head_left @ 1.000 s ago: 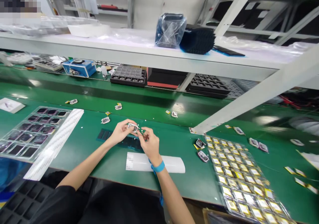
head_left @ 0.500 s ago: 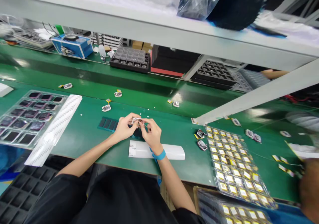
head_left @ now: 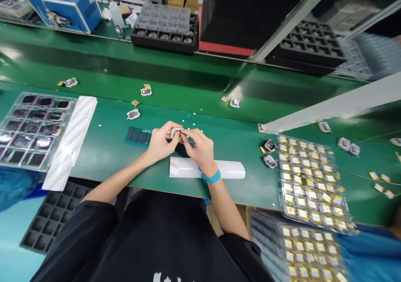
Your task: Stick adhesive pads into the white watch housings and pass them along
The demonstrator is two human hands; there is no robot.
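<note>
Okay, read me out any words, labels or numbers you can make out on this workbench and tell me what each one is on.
Nothing here can be read.
White roll: dark print on its left end, too small to read.
White strip beside the clear tray: rows of fine marks, blurred.
Black shirt: white marks at the bottom edge, cut off.
Blue box: no legible label.

Left hand [head_left: 161, 143] and right hand [head_left: 201, 149] pinch a small part [head_left: 176, 132] above the green bench [head_left: 103, 148].
</note>
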